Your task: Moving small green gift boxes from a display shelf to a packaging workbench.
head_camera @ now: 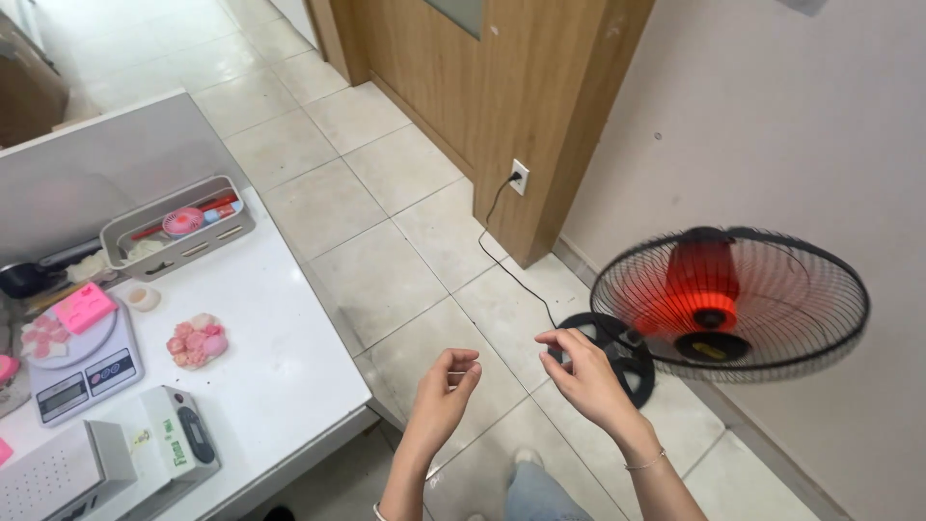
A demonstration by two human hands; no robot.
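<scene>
Both hands raised over the tiled floor (386, 183), off the desk's (280, 376) right edge. Left hand (446, 391): fingers curled, thumb and forefinger pinched together on something thin, apparently a fine thread or wire (461, 371); too small to tell for sure. Right hand (582, 371): fingers loosely bent, fingertips drawn together near the thumb; whether it grips anything cannot be told. Hands apart, not touching.

Just beyond the right hand: standing fan (728, 301), black wire cage, red blades, round black base on the floor. Its cord (502, 251) runs to a wall socket (520, 176) on the wooden panel.

On the desk: grey tray (174, 227) at the far edge, kitchen scale (82, 362) near the left, pink lumps (197, 340) mid-desk.
</scene>
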